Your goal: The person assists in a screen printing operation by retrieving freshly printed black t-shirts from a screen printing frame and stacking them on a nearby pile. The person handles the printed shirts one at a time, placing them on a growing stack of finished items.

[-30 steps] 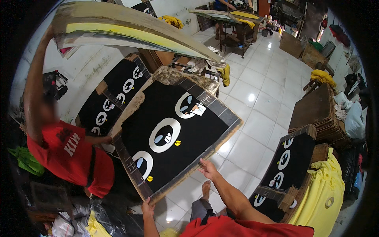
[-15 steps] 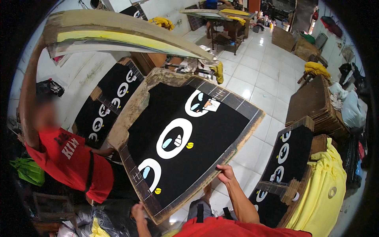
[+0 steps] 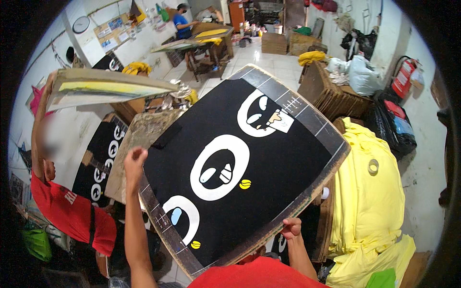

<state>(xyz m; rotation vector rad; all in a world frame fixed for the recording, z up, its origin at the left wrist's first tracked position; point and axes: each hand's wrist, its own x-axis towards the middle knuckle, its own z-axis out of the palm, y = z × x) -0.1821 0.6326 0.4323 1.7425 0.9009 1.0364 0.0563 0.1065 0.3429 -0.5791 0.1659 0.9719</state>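
A wooden printing board (image 3: 336, 146) with dark strips along its sides is tilted up before me. Over it lies a black cloth piece (image 3: 269, 192) printed with white rings, cartoon eyes and small yellow marks. My right hand (image 3: 291, 228) grips the board's near right edge, the thumb on top. Raised beside the board's left edge is my left hand (image 3: 136, 161), its fingers curled in. Whether it touches the board or holds anything cannot be made out.
At left, a person in red (image 3: 72, 206) holds up a framed screen (image 3: 115, 87) over a worn table (image 3: 139, 129). Yellow cloth (image 3: 365, 192) is heaped at right, near stacked boards (image 3: 326, 91). Farther back, another person (image 3: 182, 24) stands by a table.
The board has swung to the right in my right hand and come off the worn table. My left hand has risen from the board's near corner to its left side.
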